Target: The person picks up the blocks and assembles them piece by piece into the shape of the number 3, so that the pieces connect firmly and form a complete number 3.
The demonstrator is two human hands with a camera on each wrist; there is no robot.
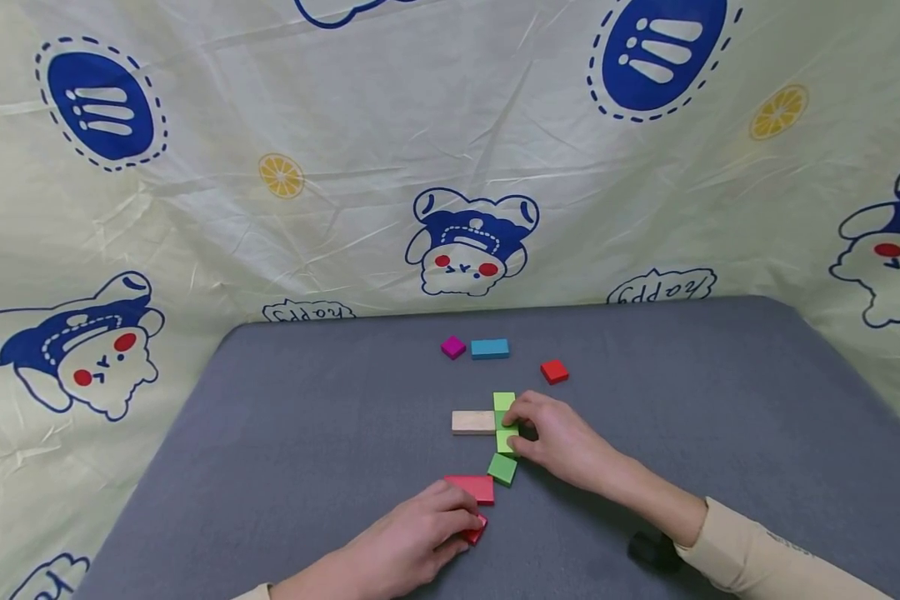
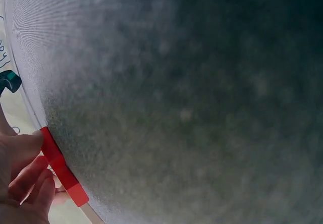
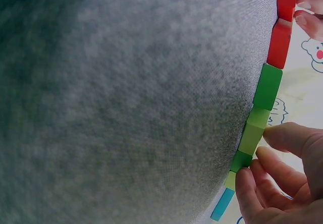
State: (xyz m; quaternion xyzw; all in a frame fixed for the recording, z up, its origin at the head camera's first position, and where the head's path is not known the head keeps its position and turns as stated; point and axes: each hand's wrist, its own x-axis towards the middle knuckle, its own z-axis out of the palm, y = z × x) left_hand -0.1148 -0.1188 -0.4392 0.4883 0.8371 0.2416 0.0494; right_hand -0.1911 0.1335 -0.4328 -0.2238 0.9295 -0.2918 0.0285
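The left hand [image 1: 420,537] is pinching a small red block [image 1: 476,533] on the grey cloth-covered table [image 1: 270,433], just nearer than a red rectangular block [image 1: 472,489]. The right hand [image 1: 558,437] is bending over a row, its thumb touching a light-green block [image 1: 506,442] and a fingertip touching a dark-green block [image 1: 499,420]; whether it is gripping or merely pressing, one cannot quite tell. A pale wooden rectangular block [image 1: 473,422] is adjoining the row's left side, while a blue rectangular block [image 1: 490,349] is lying beyond
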